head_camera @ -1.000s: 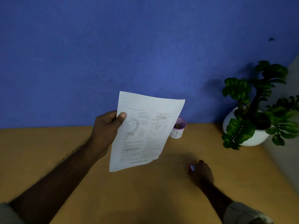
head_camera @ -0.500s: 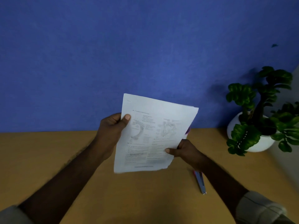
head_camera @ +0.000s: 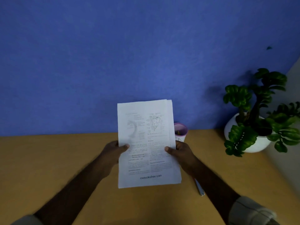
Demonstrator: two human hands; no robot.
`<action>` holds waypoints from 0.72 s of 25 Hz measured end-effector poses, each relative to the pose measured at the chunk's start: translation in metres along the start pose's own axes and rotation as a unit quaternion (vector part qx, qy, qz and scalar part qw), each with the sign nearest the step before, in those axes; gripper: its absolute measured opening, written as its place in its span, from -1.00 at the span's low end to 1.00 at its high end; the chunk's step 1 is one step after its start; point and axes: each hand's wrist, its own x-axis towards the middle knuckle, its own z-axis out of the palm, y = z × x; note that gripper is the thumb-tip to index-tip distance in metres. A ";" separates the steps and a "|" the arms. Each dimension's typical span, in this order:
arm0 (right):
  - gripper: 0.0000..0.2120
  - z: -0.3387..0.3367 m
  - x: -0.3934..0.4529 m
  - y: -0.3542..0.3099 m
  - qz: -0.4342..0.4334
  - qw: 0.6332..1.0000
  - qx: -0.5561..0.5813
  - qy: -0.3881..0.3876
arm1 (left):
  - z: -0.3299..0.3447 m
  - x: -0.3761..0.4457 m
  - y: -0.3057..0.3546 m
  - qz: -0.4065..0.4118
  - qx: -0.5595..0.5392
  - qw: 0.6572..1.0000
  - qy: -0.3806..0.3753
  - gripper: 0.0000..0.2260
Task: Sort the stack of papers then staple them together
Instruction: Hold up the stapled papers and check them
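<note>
A stack of white printed papers point(head_camera: 146, 143) is held upright over the wooden table point(head_camera: 48, 168), with its sheets slightly fanned at the right edge. My left hand point(head_camera: 112, 151) grips the stack's left edge, thumb on the front page. My right hand point(head_camera: 181, 151) grips the right edge the same way. A slim stapler point(head_camera: 199, 187) lies on the table just under my right forearm, partly hidden by it.
A small pink-rimmed cup point(head_camera: 181, 133) stands on the table behind the papers, next to the blue wall point(head_camera: 129, 54). A green plant in a round white pot point(head_camera: 253, 129) sits at the back right.
My right hand left the stapler on the table and took the papers' right edge. The stack turned from tilted to nearly upright and moved a little lower and right.
</note>
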 end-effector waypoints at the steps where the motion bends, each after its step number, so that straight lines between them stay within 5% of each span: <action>1: -0.77 0.001 0.000 0.004 0.010 1.000 0.001 0.006 | 0.002 0.001 -0.012 -0.020 0.009 1.000 0.013 -0.76; 7: -0.76 0.015 -0.002 0.032 0.113 0.991 -0.065 0.018 | 0.008 0.021 -0.054 -0.047 -0.026 0.994 0.097 -0.76; 13: -0.79 0.028 0.012 0.049 0.146 0.976 -0.115 0.114 | 0.004 0.041 -0.077 -0.084 -0.052 0.990 0.103 -0.85; 18: -0.72 0.035 0.033 0.062 0.159 0.968 -0.140 0.134 | -0.001 0.059 -0.097 -0.101 -0.039 0.989 0.101 -0.69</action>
